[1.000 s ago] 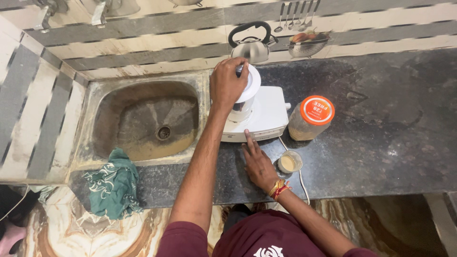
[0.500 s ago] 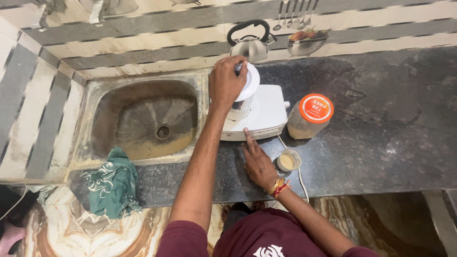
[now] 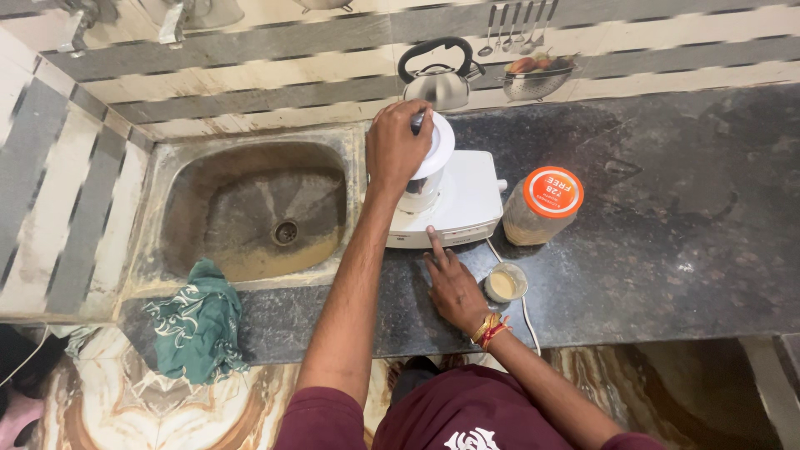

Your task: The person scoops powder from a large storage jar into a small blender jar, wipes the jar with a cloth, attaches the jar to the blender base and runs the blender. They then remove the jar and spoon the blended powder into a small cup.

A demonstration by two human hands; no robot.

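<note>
My left hand (image 3: 398, 148) was stretched well forward on a nearly straight arm, palm down, its fingers curled over and pressing downward. My right hand (image 3: 454, 287) lay nearer my body, palm down and flat, the index finger pointing ahead with its tip pressing while the other fingers rested loosely spread. Threads and a bangle ringed my right wrist, and both forearms were bare below maroon sleeves.

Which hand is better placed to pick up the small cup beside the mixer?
Right. The right hand lies on the counter beside the cup, a finger at the mixer front. The left hand presses on the jar lid.
</note>
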